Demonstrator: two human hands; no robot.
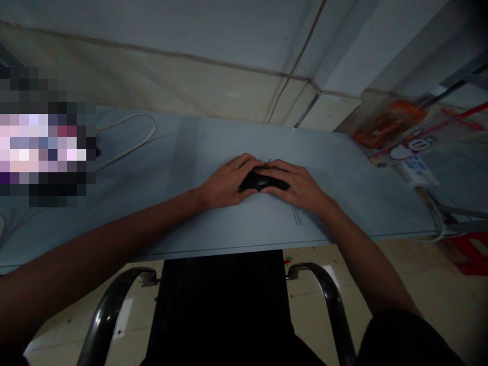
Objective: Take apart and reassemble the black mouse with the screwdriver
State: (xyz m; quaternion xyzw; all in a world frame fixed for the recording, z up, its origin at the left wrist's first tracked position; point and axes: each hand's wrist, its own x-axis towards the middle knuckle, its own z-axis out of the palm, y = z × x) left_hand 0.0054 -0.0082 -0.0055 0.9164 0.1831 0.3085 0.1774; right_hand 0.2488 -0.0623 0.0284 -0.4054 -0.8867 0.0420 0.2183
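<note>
A dark, smooth, elongated object (261, 181) lies low at the middle of the table (229, 229), held from both ends. Its exact kind is hard to make out, as fingers cover much of it. My left hand (229, 182) wraps round its left end, thumb along the near side. From the right, my right hand (299, 184) grips the other end with fingers over the top and thumb in front. The fingertips of both hands meet at the far side. A thin clear rod (296, 215) sticks out on the tabletop beside my right wrist.
A blurred-out screen (41, 142) stands at the left with a pale cable (147, 137) behind it. At the right are an orange item (392, 122), a clear bag with a cartoon print (414, 145) and a white box (417, 170). Chair armrests (109, 310) flank my lap.
</note>
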